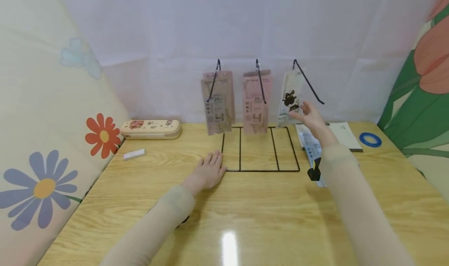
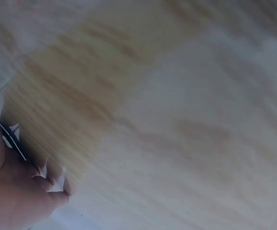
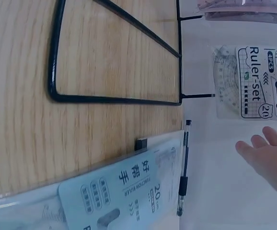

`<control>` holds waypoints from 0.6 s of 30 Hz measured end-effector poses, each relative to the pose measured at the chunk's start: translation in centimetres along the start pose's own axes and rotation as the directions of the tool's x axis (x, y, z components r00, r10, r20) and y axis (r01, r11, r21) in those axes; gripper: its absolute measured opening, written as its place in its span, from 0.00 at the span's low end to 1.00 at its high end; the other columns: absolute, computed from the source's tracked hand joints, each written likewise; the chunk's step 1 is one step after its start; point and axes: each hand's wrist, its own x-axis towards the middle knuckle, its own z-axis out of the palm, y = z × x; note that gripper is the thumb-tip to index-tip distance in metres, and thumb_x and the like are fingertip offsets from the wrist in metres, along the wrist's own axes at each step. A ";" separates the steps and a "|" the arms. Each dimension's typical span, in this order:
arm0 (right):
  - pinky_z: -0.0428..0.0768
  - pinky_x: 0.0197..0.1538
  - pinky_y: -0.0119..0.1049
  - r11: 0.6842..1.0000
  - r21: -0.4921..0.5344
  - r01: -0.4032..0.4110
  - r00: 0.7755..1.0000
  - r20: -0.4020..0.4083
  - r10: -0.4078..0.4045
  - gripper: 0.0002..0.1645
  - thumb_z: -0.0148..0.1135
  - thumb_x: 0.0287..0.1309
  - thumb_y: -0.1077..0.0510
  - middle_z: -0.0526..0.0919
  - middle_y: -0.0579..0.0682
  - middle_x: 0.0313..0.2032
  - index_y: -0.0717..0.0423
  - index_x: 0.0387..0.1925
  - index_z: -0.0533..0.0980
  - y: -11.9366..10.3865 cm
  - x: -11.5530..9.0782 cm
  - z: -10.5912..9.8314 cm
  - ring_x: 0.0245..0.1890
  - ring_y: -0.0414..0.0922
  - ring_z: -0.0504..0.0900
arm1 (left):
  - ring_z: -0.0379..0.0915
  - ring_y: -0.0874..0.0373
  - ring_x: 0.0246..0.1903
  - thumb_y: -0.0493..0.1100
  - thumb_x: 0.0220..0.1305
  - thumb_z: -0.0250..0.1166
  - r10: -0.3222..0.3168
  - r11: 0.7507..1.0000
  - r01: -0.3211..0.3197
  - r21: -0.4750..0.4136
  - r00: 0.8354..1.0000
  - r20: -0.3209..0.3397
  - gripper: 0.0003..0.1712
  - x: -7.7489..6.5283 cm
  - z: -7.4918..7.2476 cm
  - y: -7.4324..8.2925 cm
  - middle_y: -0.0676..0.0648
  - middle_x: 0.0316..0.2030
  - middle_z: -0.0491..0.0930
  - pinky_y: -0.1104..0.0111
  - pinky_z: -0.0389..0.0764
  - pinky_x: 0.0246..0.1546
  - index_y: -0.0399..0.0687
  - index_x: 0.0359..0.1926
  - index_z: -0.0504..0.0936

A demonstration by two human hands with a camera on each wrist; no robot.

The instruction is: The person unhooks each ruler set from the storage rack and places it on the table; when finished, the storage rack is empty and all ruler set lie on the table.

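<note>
Wood-grain counter [image 1: 273,227], bare nearest you, with a light glare at the front edge. Near first: your left hand [image 1: 207,172] lies palm down, fingers extended, gripping nothing, at the left front corner of the black wire rack [image 1: 263,171]. Judgement: it may be steadying the base; lift it while the other side is pushed and the rack could slide or rock.

To the right, a blue ruler packet [image 1: 312,146] lies partly beneath your forearm in the head view. Risk: a low return could let your sleeve drag it, or knock the pen [image 3: 183,177] beyond it. White pad [image 1: 345,135] and blue ring [image 1: 370,140] sit close by; eraser [image 1: 134,154] and pencil case [image 1: 151,129] are well clear at left.

Farther: your right hand [image 1: 312,120], fingers loosely spread and holding nothing, is beside the Ruler-set packet [image 3: 253,81], which hangs from the right hook [image 1: 310,83]. Head view overlaps them; wrist view shows a gap. An upward nudge could unseat the packet; a sideways one could swing it toward the pink packets [image 1: 250,114] on the middle hook. Grey-pink packets [image 1: 214,118] hang leftmost, before the white backdrop [image 1: 196,24].
</note>
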 end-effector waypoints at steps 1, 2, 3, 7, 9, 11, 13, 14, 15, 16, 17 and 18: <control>0.43 0.74 0.49 1.000 0.007 -0.002 1.000 0.003 0.002 0.57 0.58 0.61 0.43 0.35 0.52 0.75 0.53 0.74 0.30 -0.1 0.1 0.1 0.75 0.50 0.36 | 0.29 0.45 0.74 0.58 0.75 0.28 0.000 1.000 0.000 0.001 1.000 -0.001 0.36 0.0 0.1 0.0 0.43 0.75 0.33 0.48 0.40 0.72 0.43 0.74 0.36; 0.43 0.74 0.49 1.000 0.015 -0.005 1.000 0.004 0.005 0.57 0.58 0.61 0.43 0.35 0.52 0.75 0.52 0.74 0.30 -0.2 0.2 0.2 0.75 0.50 0.36 | 0.29 0.45 0.74 0.58 0.75 0.28 0.000 1.000 0.000 0.004 1.000 -0.004 0.36 0.0 0.1 -0.1 0.43 0.75 0.33 0.48 0.40 0.72 0.43 0.74 0.36; 0.44 0.74 0.49 1.000 0.022 -0.008 1.000 0.001 0.008 0.57 0.58 0.61 0.43 0.35 0.52 0.75 0.52 0.74 0.31 -0.2 0.4 0.4 0.75 0.50 0.36 | 0.30 0.45 0.74 0.58 0.75 0.28 -0.001 1.000 0.001 0.006 1.000 -0.007 0.36 0.0 0.2 -0.1 0.43 0.75 0.33 0.48 0.41 0.72 0.43 0.74 0.36; 0.48 0.73 0.51 0.999 0.037 -0.022 0.999 -0.024 0.023 0.54 0.57 0.62 0.44 0.41 0.57 0.74 0.52 0.74 0.35 0.0 0.5 0.8 0.74 0.54 0.43 | 0.30 0.45 0.74 0.58 0.75 0.29 0.002 1.000 -0.002 0.004 1.000 -0.012 0.36 0.1 0.3 0.1 0.44 0.75 0.33 0.48 0.41 0.72 0.44 0.74 0.36; 0.51 0.72 0.52 0.999 0.015 -0.032 0.999 -0.032 0.032 0.51 0.56 0.63 0.45 0.46 0.60 0.73 0.55 0.74 0.39 0.3 0.6 1.1 0.73 0.56 0.46 | 0.30 0.45 0.74 0.58 0.75 0.29 0.004 1.000 -0.004 0.000 1.000 -0.012 0.36 0.2 0.3 0.2 0.43 0.75 0.34 0.48 0.41 0.72 0.43 0.74 0.37; 0.53 0.72 0.52 0.999 0.005 -0.040 0.999 -0.036 0.040 0.43 0.55 0.64 0.47 0.50 0.61 0.72 0.59 0.72 0.49 0.6 0.6 1.4 0.72 0.56 0.49 | 0.30 0.45 0.74 0.57 0.75 0.30 0.006 1.000 -0.006 -0.007 1.000 -0.011 0.36 0.1 0.4 0.3 0.43 0.75 0.34 0.48 0.41 0.72 0.43 0.74 0.37; 0.56 0.71 0.51 0.999 0.014 -0.047 0.998 -0.035 0.047 0.38 0.54 0.65 0.49 0.53 0.62 0.71 0.64 0.68 0.55 0.9 0.5 1.6 0.72 0.56 0.52 | 0.31 0.44 0.74 0.57 0.75 0.30 0.010 1.000 -0.010 -0.013 1.000 -0.016 0.36 0.1 0.4 0.2 0.42 0.75 0.35 0.47 0.42 0.71 0.42 0.74 0.38; 0.57 0.71 0.50 0.999 0.021 -0.050 0.998 -0.038 0.051 0.37 0.54 0.65 0.49 0.53 0.62 0.71 0.65 0.67 0.57 1.0 0.5 1.7 0.72 0.56 0.52 | 0.31 0.44 0.74 0.57 0.75 0.30 0.009 1.000 -0.009 -0.010 1.000 -0.017 0.36 0.1 0.4 0.2 0.42 0.75 0.35 0.47 0.42 0.71 0.42 0.74 0.38; 0.59 0.70 0.49 0.998 0.035 -0.048 0.998 -0.041 0.050 0.34 0.54 0.65 0.50 0.55 0.62 0.70 0.67 0.65 0.59 1.1 0.4 1.7 0.71 0.56 0.55 | 0.31 0.44 0.74 0.57 0.75 0.30 0.009 1.000 -0.009 -0.013 1.000 -0.022 0.36 0.1 0.3 0.2 0.42 0.75 0.35 0.47 0.42 0.71 0.42 0.74 0.38; 0.62 0.69 0.47 0.998 0.049 -0.044 0.998 -0.046 0.046 0.31 0.54 0.66 0.51 0.60 0.63 0.67 0.69 0.60 0.62 1.2 0.4 1.8 0.69 0.56 0.59 | 0.32 0.44 0.74 0.57 0.75 0.31 0.009 1.000 -0.009 -0.013 1.000 -0.028 0.36 0.1 0.3 0.2 0.42 0.75 0.36 0.47 0.42 0.71 0.41 0.74 0.39; 0.63 0.69 0.46 0.998 0.060 -0.036 0.998 -0.050 0.039 0.30 0.54 0.66 0.52 0.62 0.63 0.66 0.68 0.61 0.62 1.2 0.3 1.8 0.68 0.55 0.61 | 0.32 0.44 0.74 0.56 0.75 0.31 0.008 1.000 -0.008 -0.012 0.999 -0.032 0.36 0.1 0.3 0.1 0.42 0.75 0.36 0.47 0.42 0.71 0.41 0.74 0.39; 0.65 0.68 0.45 0.997 0.074 -0.028 0.998 -0.055 0.033 0.30 0.54 0.66 0.52 0.64 0.64 0.64 0.68 0.61 0.63 1.2 0.2 1.9 0.66 0.55 0.64 | 0.32 0.43 0.74 0.56 0.75 0.31 0.006 1.000 -0.006 -0.010 0.999 -0.033 0.36 0.1 0.2 0.0 0.41 0.75 0.36 0.47 0.42 0.71 0.41 0.74 0.39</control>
